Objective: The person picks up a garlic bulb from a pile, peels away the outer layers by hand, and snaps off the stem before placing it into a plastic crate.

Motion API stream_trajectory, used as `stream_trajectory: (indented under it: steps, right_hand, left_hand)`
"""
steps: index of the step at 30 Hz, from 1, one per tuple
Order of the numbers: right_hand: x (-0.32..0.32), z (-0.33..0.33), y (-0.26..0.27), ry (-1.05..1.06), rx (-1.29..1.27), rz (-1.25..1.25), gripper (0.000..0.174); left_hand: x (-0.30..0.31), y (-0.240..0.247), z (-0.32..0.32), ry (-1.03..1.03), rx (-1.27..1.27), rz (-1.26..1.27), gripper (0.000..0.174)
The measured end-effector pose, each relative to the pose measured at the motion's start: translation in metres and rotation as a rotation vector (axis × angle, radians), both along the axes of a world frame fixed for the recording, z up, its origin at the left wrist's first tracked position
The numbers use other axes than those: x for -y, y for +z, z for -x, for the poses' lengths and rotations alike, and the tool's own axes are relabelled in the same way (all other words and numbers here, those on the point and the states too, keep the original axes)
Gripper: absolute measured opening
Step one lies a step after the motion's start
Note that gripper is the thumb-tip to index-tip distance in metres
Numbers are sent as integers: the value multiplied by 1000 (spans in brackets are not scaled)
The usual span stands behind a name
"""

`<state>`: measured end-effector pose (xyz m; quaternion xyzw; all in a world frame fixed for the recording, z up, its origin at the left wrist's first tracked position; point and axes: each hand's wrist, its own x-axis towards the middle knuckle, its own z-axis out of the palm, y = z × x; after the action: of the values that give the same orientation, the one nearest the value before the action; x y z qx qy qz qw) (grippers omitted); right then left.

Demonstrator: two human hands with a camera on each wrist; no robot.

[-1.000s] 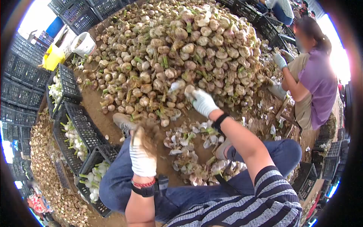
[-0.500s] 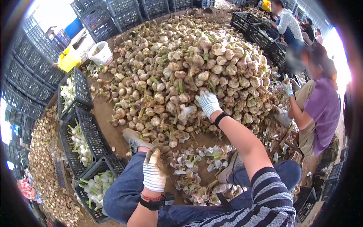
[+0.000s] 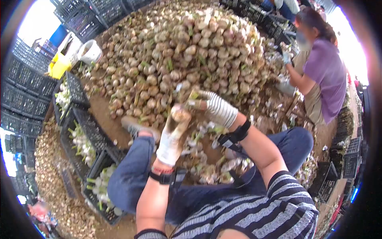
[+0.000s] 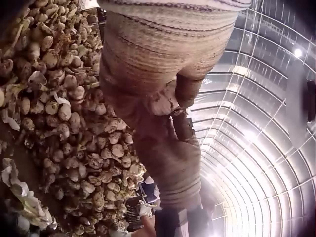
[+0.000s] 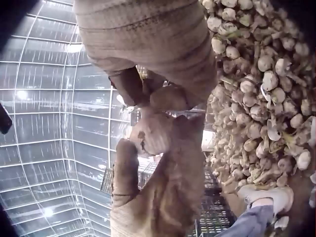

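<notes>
A garlic bulb (image 3: 181,113) is gripped in my gloved left hand (image 3: 172,139), above the space between my legs. My right hand (image 3: 220,110), in a striped glove, meets the bulb from the right, its thumb and fingers curled and pinching at the bulb's top. In the right wrist view the pale bulb (image 5: 152,132) shows between the left thumb and the right fingertips. The right thumb (image 5: 127,86) looks dark there. Brown dirt stains the left glove's fingers. In the left wrist view, the right hand (image 4: 170,158) partly hides behind the left hand (image 4: 158,54).
A large heap of garlic bulbs (image 3: 159,63) rises ahead. Loose skins (image 3: 203,159) litter the ground between my legs. Black crates (image 3: 85,147) with trimmed white garlic stand at left, near a white bucket (image 3: 90,52). A person in purple (image 3: 326,79) sits at right.
My right hand reached into the heap and came back to the left hand. The left hand rose forward and now holds a bulb between both hands. The head view has shifted slightly.
</notes>
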<state>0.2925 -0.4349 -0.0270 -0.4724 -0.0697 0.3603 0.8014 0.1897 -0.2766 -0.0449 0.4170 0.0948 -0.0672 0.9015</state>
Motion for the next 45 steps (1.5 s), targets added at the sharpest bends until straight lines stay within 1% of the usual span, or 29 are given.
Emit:
stream_trajectory:
  steps: [1,3,4,5,6,7,9,11,12,13,14,15,17,19,21,23,26,28,29,31,32,35,37,38,39,41,43,44,45]
  right_hand:
    - [2,12,10,-19,-4,30,33]
    - [10,29,10,-22,-47,-46,35]
    - [12,41,8,-83,30,-145,38]
    - [11,52,8,-86,28,-151,38]
    - [10,63,10,-117,3,-208,40]
    - [9,71,15,-152,-18,-265,42]
    - [10,80,21,-150,43,-257,43]
    - [5,77,17,-309,236,168,44]
    - [2,79,17,-350,251,137,38]
    - [0,81,20,-351,253,136,38]
    - [-2,82,24,-369,307,206,34]
    - [-3,83,27,-385,361,278,31]
    - [0,83,24,-358,408,344,29]
    - [4,83,28,-333,452,407,28]
    - [10,84,35,-248,437,476,26]
    - [14,82,34,-230,450,485,26]
    - [18,80,36,-166,510,492,29]
    - [21,80,45,-126,517,508,23]
    - [22,80,49,-127,518,510,23]
    - [25,77,54,-41,525,595,23]
    - [26,74,36,-91,615,547,25]
    - [30,73,32,-88,572,509,24]
    - [35,70,29,-82,592,540,24]
    - [37,69,29,-75,608,572,24]
    - [38,71,31,-77,608,572,24]
    - [39,78,38,-101,451,552,25]
    - [43,84,43,-86,436,548,26]
    - [45,93,49,-89,395,492,26]
    - [46,98,54,-93,355,437,25]
  left_hand:
    - [2,0,4,30,36,3,53]
    - [1,-4,7,107,139,-264,63]
    - [5,-1,10,136,207,-313,67]
    - [10,2,12,163,281,-357,71]
    - [13,-1,11,193,358,-481,77]
    - [15,-4,12,183,363,-484,77]
    - [19,-6,17,217,504,-776,77]
    - [22,-4,20,213,497,-715,77]
    - [21,-6,21,208,480,-781,76]
    - [19,-9,21,204,461,-846,74]
    - [19,-12,20,204,463,-846,74]
    - [19,-13,19,209,393,-704,74]
    - [18,-16,21,217,316,-559,74]
    - [16,-12,24,229,500,-888,72]
    - [13,-15,21,227,495,-906,71]
    - [13,-15,23,221,492,-925,71]
    - [18,4,27,235,533,-953,73]
    - [19,6,27,248,556,-1021,75]
    - [19,4,27,249,557,-1018,75]
    - [17,-4,26,177,453,-868,76]
    - [17,-7,25,178,455,-866,76]
    - [16,-9,24,158,429,-792,73]
    - [18,4,24,87,332,-545,70]
    - [17,12,28,31,272,-418,62]
    - [17,20,28,29,274,-418,62]
    - [16,29,29,-98,79,-50,56]
    - [21,31,27,-84,146,-115,53]
    - [20,34,27,-98,52,36,51]
    - [20,32,25,-106,5,113,51]
